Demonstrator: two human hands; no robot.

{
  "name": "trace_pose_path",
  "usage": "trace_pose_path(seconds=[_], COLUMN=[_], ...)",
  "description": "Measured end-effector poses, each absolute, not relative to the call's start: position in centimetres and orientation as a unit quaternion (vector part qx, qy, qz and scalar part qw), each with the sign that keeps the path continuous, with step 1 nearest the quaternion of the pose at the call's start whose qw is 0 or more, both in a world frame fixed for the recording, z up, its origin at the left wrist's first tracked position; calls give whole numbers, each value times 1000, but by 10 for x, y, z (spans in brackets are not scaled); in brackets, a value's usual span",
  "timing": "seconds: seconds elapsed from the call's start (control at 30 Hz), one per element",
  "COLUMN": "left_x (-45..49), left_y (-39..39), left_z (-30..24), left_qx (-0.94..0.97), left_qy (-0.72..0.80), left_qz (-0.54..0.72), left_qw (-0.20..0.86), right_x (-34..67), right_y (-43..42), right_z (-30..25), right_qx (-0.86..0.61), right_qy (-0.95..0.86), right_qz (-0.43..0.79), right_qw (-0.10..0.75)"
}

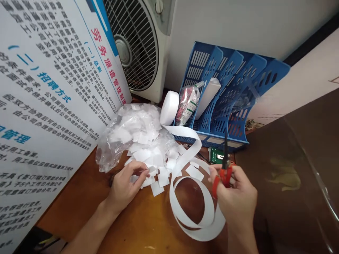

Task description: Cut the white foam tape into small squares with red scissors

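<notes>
My right hand (238, 197) grips red-handled scissors (224, 169), blades pointing up and closed. A long white tape strip (190, 208) loops across the wooden table from a white roll (169, 107) and curls under that hand. My left hand (127, 183) rests at the edge of a pile of cut white pieces (156, 162), fingertips pinched on one piece. Behind the pile lies a clear plastic bag (124, 134) holding more white pieces.
A blue slotted file rack (233, 88) stands at the back with a packet and a white box inside. A white fan (137, 42) sits behind. A large printed board (47, 98) leans along the left. A small green item (215, 155) lies by the rack.
</notes>
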State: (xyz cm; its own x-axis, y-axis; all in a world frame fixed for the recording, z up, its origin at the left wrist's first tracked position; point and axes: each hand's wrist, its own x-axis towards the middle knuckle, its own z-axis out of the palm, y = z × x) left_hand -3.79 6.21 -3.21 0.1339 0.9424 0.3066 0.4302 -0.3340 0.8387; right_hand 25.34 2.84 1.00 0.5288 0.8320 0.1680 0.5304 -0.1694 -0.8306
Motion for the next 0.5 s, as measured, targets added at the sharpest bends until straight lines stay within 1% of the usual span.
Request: trace_pose_path(seconds=[0.1, 0.17, 0.23, 0.33, 0.4, 0.43, 0.5], left_x=[-35, -33, -31, -25, -22, -20, -19], left_y=[61, 59, 56, 50, 46, 44, 41], left_z=[-27, -21, -12, 2, 8, 10, 12], left_qx=[670, 662, 655, 616, 604, 608, 627], left_qy=[516, 521, 514, 475, 432, 411, 385], left_qz=[438, 435, 424, 393, 376, 371, 373], left_qw=[306, 318, 357, 490, 553, 568, 565], right_x=[250, 246, 241, 234, 229, 227, 224], right_y=[20, 17, 17, 18, 18, 17, 16], right_z=[18, 19, 17, 13, 12, 11, 11], right_qx=[-718, -688, -665, -643, -631, -626, -618], right_qy=[-414, -405, -405, -407, -413, -418, -426], right_qz=[145, 154, 174, 191, 200, 203, 207], right_qw=[541, 582, 603, 620, 625, 626, 628])
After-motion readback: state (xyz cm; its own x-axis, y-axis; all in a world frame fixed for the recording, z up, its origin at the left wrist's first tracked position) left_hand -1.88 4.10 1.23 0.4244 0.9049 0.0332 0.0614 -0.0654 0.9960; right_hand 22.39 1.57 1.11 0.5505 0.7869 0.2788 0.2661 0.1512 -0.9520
